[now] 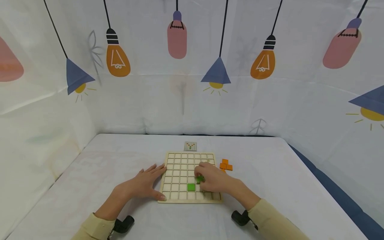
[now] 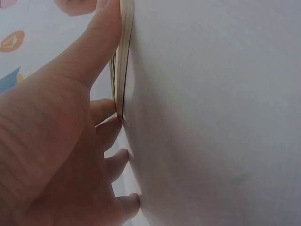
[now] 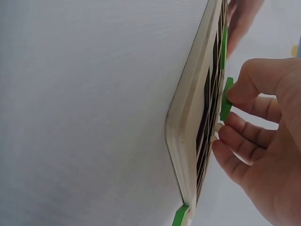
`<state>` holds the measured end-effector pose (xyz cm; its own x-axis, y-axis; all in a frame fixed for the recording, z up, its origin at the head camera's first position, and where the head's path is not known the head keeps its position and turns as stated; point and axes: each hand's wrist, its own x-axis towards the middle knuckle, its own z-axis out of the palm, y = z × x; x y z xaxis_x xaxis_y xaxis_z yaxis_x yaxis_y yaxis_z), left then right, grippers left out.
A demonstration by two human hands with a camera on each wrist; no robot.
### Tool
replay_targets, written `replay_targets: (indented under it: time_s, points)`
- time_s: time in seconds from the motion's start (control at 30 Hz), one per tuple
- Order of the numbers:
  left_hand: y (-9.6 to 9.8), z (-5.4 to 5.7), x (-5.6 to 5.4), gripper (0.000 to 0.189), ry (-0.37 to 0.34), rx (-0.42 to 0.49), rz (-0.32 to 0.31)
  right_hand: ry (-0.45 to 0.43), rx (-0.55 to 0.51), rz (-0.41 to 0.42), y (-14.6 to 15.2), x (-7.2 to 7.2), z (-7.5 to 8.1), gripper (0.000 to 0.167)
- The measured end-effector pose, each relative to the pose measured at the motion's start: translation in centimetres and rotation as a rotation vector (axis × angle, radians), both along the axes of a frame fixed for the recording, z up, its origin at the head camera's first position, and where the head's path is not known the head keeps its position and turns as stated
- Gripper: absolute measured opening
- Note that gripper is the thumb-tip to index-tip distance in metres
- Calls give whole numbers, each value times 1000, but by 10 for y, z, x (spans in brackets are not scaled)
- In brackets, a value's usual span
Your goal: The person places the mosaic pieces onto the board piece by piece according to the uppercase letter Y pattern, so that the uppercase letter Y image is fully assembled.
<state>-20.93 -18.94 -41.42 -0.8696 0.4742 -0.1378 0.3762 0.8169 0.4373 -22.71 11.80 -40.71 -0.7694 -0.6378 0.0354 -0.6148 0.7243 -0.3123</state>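
The left hand (image 1: 143,183) lies spread against the grid board (image 1: 176,173) – likely steadying it – while the right hand (image 1: 216,177) pinches a green tile (image 3: 226,111) over it.

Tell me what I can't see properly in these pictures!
Head view: the pattern on the card is too small to make out exactly.
Head view: the right hand covers some squares of the board and part of the held green tile.
Right wrist view: the bottom edge cuts off another green tile.
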Motion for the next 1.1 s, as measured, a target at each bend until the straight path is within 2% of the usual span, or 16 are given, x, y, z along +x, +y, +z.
replay_targets:
  time_s: [0.33,0.83,1.1]
  points:
    - [1,2,1,112,9,-2,-3,1,-20,37,-7,-4,-3,22]
    - [2,0,-1,112,-4,-6,12,23,0,63,-15,-3,3,21]
    - [1,-2,-2,112,1,-4,10,20,33,52,-19,-8,-2,21]
